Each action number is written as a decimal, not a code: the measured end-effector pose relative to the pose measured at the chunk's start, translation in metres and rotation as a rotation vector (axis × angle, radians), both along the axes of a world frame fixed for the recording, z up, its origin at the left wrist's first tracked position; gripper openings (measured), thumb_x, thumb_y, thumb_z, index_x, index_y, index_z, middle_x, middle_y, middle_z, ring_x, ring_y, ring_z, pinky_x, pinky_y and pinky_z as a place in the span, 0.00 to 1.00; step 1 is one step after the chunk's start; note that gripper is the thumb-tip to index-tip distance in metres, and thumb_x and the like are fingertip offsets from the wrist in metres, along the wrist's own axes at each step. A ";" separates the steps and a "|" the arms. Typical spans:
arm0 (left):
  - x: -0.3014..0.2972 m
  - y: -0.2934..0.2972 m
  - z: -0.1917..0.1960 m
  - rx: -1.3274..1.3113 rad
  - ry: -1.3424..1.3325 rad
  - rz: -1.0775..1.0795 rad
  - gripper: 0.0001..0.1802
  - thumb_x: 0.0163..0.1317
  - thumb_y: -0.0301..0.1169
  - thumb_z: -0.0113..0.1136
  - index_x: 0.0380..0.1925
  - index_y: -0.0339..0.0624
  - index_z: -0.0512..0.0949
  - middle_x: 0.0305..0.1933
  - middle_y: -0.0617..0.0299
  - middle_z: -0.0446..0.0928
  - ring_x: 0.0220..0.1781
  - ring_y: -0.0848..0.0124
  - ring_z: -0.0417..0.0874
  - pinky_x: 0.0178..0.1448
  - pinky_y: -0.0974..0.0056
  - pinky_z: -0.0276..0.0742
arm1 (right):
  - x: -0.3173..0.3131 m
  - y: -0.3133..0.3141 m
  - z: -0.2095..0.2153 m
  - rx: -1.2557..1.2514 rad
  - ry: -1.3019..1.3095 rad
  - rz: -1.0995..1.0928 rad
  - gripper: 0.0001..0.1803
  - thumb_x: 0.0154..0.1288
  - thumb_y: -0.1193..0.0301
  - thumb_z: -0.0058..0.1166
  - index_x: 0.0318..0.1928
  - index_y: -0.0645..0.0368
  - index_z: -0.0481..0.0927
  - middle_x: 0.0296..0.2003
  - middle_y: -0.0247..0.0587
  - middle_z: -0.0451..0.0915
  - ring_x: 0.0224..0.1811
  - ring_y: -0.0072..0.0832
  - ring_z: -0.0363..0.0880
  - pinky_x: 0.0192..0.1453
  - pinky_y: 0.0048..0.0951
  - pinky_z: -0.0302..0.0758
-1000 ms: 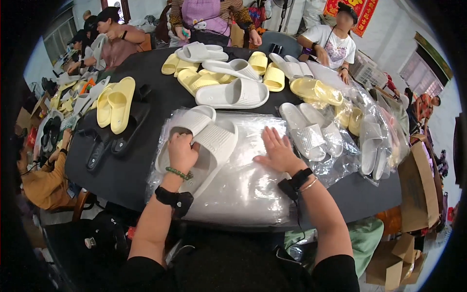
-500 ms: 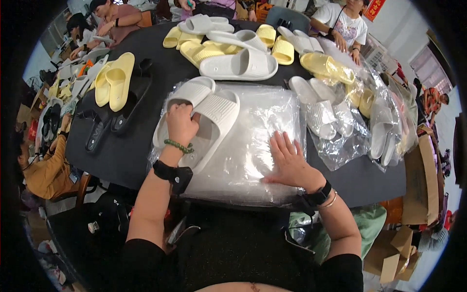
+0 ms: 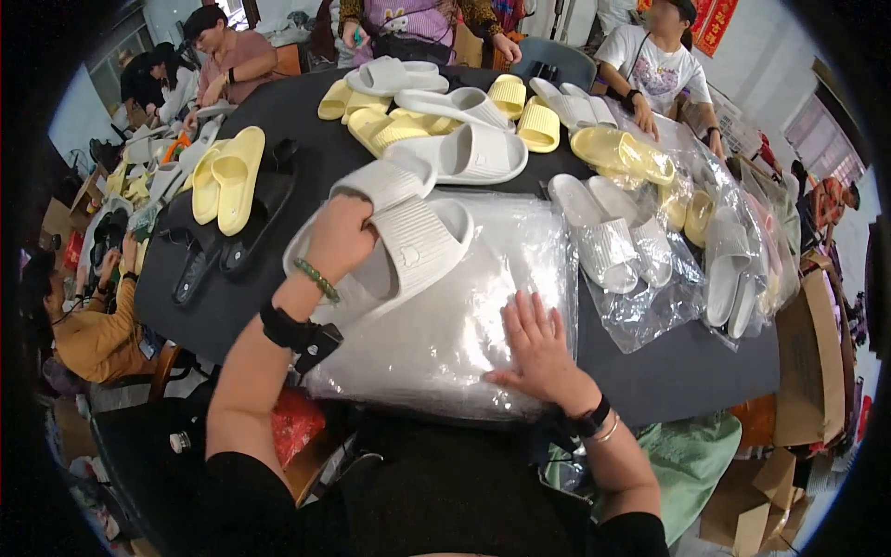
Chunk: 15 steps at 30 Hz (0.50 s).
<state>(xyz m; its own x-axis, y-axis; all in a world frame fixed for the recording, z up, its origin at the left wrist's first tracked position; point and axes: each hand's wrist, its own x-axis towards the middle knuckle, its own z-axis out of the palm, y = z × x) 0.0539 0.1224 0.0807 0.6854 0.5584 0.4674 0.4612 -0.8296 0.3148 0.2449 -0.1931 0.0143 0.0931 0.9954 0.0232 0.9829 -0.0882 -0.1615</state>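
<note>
My left hand (image 3: 340,239) is closed on a pair of light grey slide sandals (image 3: 419,249) with ribbed straps, its fingers tucked into the opening under a strap and partly hidden. The pair leans at an angle over the left part of a stack of clear plastic bags (image 3: 436,357). Flat on the right side of that stack lies my right hand (image 3: 536,351), fingers stretched and holding nothing. Just right of the stack, another grey pair (image 3: 608,246) sits in a clear bag.
Loose grey slides (image 3: 464,153) and yellow slides (image 3: 538,125) crowd the far side of the black table (image 3: 668,371). At left are a yellow pair (image 3: 229,181) and black sandals (image 3: 264,218). Bagged slides (image 3: 729,255) pile up at right. Several people sit around; cardboard boxes (image 3: 803,362) stand right.
My left hand has shifted the grey pair slightly right, and the pair now sits more tilted. My right hand has slid a little nearer and left on the bags. The view has also shifted.
</note>
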 end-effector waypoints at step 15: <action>0.098 0.027 0.043 0.394 0.109 -0.163 0.27 0.58 0.46 0.67 0.54 0.41 0.79 0.64 0.51 0.73 0.69 0.49 0.67 0.67 0.38 0.62 | -0.001 -0.003 0.006 0.059 0.071 -0.031 0.59 0.58 0.33 0.54 0.76 0.62 0.50 0.77 0.56 0.45 0.81 0.53 0.36 0.78 0.62 0.41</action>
<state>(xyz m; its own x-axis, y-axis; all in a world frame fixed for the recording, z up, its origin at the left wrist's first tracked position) 0.1519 0.1496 0.1235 0.8069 0.2325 0.5429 0.3273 -0.9412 -0.0834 0.2440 -0.1957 0.0203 0.1273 0.9891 0.0736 0.9658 -0.1067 -0.2365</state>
